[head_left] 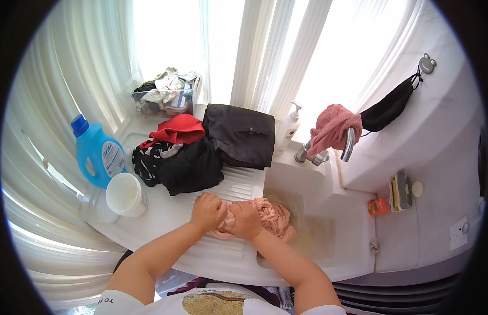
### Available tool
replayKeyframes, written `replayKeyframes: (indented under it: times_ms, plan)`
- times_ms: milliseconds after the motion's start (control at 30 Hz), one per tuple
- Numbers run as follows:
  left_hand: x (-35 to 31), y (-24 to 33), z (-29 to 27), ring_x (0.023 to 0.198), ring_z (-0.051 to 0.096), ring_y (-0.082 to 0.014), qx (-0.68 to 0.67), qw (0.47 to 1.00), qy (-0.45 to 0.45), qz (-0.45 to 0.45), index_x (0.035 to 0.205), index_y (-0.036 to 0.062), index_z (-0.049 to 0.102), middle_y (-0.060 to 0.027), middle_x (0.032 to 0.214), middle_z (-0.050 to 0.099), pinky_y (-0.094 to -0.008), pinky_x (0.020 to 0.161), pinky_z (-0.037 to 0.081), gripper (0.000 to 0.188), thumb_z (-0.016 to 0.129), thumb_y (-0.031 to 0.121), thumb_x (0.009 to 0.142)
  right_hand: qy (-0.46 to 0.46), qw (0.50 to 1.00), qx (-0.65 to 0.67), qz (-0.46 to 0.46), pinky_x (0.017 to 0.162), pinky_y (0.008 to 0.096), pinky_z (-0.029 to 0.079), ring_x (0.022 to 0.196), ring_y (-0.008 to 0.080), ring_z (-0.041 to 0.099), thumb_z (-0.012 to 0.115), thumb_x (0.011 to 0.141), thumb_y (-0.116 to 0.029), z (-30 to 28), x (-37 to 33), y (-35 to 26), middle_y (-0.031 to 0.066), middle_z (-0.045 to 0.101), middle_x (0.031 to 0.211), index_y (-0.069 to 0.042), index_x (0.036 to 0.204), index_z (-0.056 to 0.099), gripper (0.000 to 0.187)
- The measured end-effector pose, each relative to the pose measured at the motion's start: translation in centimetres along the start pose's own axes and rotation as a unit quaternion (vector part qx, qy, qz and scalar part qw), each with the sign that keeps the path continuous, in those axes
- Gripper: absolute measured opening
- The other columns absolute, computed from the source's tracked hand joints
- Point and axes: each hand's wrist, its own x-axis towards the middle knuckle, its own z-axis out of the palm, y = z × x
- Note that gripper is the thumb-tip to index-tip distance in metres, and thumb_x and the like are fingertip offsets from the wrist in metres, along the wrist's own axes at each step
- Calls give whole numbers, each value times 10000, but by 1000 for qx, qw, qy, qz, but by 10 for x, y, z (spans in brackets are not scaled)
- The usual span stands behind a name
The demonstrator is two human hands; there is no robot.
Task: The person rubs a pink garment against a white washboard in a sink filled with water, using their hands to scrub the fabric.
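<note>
A bunched, textured pink cloth lies across the ribbed washboard, its right end hanging over the basin's edge. My left hand is closed on the cloth's left end. Beside it, my right hand grips the middle of the same cloth, knuckles up. The fingertips of both hands are hidden in the folds. To the right, the white sink basin holds some cloudy water.
Behind my hands lie black clothes, a red garment and folded dark trousers. A blue detergent bottle and white tub stand left. Another pink cloth drapes over the faucet, beside a pump bottle.
</note>
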Motion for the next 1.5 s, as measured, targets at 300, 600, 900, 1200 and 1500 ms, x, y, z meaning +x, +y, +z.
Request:
replayKeyframes:
  times_ms: [300,600,900,1200,1500]
  plan:
    - [-7,-3,-65,853,564,-314,75,990,-108,-46,750,67,600,-88,816,579,-418,674,447,403,730,448,759,-109,976,55,178,1088,437,314,1271,350,443,841,601,-392,-72,-41,76,181,487,1344,-107,1424,364,993]
    - [-3,-3,-81,972,611,-336,34,951,-246,-186,1124,35,530,-171,1060,613,-418,813,497,707,781,520,673,-20,865,291,408,783,281,527,935,134,618,801,673,-57,-40,-33,56,87,608,1133,-9,1257,532,644]
    - [-4,1,-132,990,599,-343,229,915,-229,-242,970,6,608,-166,1029,629,-445,783,473,371,711,305,776,97,917,277,269,889,346,482,990,238,604,774,730,-184,-68,49,-42,134,628,1084,-30,1140,611,467]
    - [44,14,-70,1036,544,-328,145,989,16,21,998,28,655,-147,1186,608,-405,870,427,294,712,233,795,3,951,-101,292,1076,526,282,1210,374,486,673,843,-444,14,8,26,202,541,1315,-63,1274,582,583]
    - [-36,30,-90,733,525,-301,-247,955,-128,102,612,61,537,-97,673,533,-430,703,417,236,671,192,756,182,954,194,141,665,319,462,730,263,537,752,762,-115,-25,-24,-71,141,540,834,-21,750,517,253]
